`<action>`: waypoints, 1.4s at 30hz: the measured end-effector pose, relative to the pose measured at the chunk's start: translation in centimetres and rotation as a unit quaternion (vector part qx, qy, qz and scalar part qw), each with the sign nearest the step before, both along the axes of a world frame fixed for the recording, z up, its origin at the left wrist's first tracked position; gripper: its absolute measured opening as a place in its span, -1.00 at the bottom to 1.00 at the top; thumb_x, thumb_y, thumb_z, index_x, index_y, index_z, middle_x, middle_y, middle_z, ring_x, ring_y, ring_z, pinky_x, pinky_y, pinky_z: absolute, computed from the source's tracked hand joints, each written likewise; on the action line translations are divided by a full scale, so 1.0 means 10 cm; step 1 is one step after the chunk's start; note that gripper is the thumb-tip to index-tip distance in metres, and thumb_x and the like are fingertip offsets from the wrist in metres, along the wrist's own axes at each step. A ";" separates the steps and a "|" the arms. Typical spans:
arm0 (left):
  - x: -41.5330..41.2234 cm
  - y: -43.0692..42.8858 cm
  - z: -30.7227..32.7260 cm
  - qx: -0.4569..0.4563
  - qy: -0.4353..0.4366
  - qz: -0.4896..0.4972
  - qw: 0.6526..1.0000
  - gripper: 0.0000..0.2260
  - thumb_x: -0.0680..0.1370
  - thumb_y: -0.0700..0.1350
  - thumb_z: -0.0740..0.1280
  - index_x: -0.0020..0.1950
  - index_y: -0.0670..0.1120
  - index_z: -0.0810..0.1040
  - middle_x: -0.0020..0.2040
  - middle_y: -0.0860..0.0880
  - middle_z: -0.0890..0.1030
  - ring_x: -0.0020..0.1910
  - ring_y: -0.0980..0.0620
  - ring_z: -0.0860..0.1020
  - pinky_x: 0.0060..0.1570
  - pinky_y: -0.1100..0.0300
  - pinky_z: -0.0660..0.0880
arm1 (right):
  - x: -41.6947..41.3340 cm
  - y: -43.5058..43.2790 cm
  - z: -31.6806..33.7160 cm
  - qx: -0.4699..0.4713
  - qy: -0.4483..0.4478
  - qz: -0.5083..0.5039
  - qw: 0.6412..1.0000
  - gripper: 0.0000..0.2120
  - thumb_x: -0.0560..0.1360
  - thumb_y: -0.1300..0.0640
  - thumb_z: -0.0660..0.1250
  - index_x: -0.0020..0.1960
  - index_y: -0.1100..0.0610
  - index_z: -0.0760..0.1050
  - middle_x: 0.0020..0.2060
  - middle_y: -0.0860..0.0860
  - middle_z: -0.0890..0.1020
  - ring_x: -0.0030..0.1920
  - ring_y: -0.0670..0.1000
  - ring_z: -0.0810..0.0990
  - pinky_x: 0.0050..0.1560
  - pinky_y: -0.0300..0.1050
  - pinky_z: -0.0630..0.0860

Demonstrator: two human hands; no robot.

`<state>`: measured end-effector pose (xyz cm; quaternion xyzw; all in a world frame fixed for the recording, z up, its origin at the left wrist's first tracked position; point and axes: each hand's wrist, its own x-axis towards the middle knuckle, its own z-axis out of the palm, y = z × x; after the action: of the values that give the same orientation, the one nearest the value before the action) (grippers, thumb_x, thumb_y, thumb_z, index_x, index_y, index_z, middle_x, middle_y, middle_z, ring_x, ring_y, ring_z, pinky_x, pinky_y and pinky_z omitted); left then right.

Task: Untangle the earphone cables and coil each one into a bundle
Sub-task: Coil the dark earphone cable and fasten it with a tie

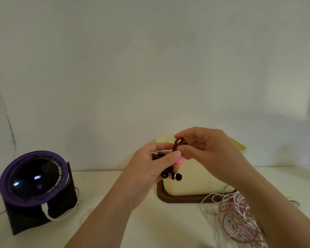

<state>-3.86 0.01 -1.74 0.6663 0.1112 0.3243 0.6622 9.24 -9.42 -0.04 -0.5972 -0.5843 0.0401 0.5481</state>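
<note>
Left hand (149,170) and right hand (210,149) pinch brown cable (176,144), fingers (171,156) curled.

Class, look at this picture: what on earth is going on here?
A person is coiling a reddish-brown earphone cable in the air over a cream box. The left hand grips the gathered bundle, with the black earbuds hanging below it, while the right hand pinches a loop at the top. A tangle of pink and white cables lies on the table to the right, not yet sorted.
</note>
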 end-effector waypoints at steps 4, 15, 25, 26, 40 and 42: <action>-0.03 0.03 0.03 0.001 0.006 0.000 1.000 -0.73 0.27 -0.09 0.43 -0.08 -0.13 0.56 -0.28 -0.08 0.65 -0.37 0.07 0.54 -0.28 0.25 0.52 | 0.04 -0.02 0.02 0.018 0.065 0.050 0.996 -0.87 0.46 0.34 0.36 -0.08 0.15 0.59 -0.27 0.06 0.71 -0.30 -0.05 0.66 -0.18 -0.26 0.59; -0.07 0.14 0.02 0.012 0.038 0.009 0.999 -0.71 0.25 -0.11 0.44 -0.06 -0.13 0.61 -0.28 -0.03 0.64 -0.27 0.09 0.60 -0.20 0.25 0.58 | 0.12 -0.03 0.00 -0.036 0.139 0.138 0.980 -0.76 0.28 0.13 0.42 -0.09 0.20 0.60 -0.19 0.14 0.69 -0.23 0.00 0.66 -0.16 -0.23 0.58; -0.01 0.11 -0.01 -0.042 -0.007 0.000 0.999 -0.90 0.40 -0.15 0.36 -0.18 -0.16 0.63 -0.30 -0.09 0.59 -0.34 0.09 0.55 -0.26 0.25 0.56 | 0.07 0.00 -0.01 -0.079 0.091 0.061 0.991 -0.76 0.35 0.10 0.48 -0.01 0.07 0.55 -0.09 -0.08 0.68 -0.17 -0.06 0.68 -0.09 -0.19 0.60; 0.00 0.10 -0.02 -0.028 -0.002 0.001 1.000 -0.92 0.40 -0.16 0.37 -0.20 -0.13 0.64 -0.29 -0.10 0.59 -0.31 0.08 0.56 -0.25 0.25 0.55 | 0.03 0.01 -0.02 -0.088 0.074 0.065 0.991 -0.74 0.33 0.09 0.50 -0.02 0.05 0.54 -0.18 -0.15 0.67 -0.23 -0.09 0.65 -0.14 -0.22 0.58; -0.05 0.11 -0.02 0.006 0.024 -0.026 0.999 -0.76 0.39 -0.14 0.38 0.03 -0.16 0.55 -0.27 -0.08 0.62 -0.20 0.04 0.61 -0.08 0.16 0.59 | 0.05 0.06 -0.05 -0.051 0.073 0.046 0.995 -0.89 0.37 0.25 0.49 -0.27 0.12 0.59 -0.45 -0.03 0.62 -0.41 -0.11 0.56 -0.35 -0.34 0.48; -0.04 0.12 -0.03 0.011 0.034 -0.017 0.999 -0.83 0.46 -0.20 0.36 0.05 -0.16 0.56 -0.25 -0.04 0.63 -0.18 0.07 0.61 -0.01 0.14 0.59 | 0.03 0.07 -0.05 -0.043 0.073 0.044 0.995 -0.88 0.36 0.26 0.49 -0.29 0.10 0.59 -0.43 0.02 0.64 -0.40 -0.10 0.56 -0.34 -0.32 0.49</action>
<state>-4.31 1.18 -2.00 0.6860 0.1188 0.2911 0.6562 9.53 -8.73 -0.56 -0.5895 -0.5661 0.1321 0.5608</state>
